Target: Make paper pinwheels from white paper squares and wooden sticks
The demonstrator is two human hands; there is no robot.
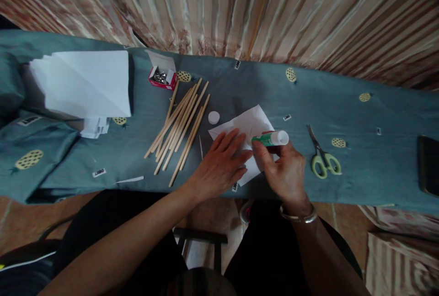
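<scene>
A sheet of white paper (pixel 255 120) with crease lines lies on the blue-green tablecloth in front of me. My left hand (pixel 224 161) rests on it with fingers spread, pressing its left part down. In my right hand (pixel 284 166) is a green and white glue stick (pixel 269 139), tilted, its lower end at the paper and hidden by my fingers. The glue stick's round white cap (pixel 214 117) sits just beyond the paper's left corner. Scissors with light green handles (pixel 324 161) lie to the right of my right hand, blades pointing away from me.
Several thin wooden sticks (pixel 181 127) lie in a loose pile left of the paper. Behind them stands an open red box (pixel 162 74) of small metal clips. A stack of white paper (pixel 85 81) is at far left, a dark phone-like object (pixel 428 163) at far right. Curtains hang behind.
</scene>
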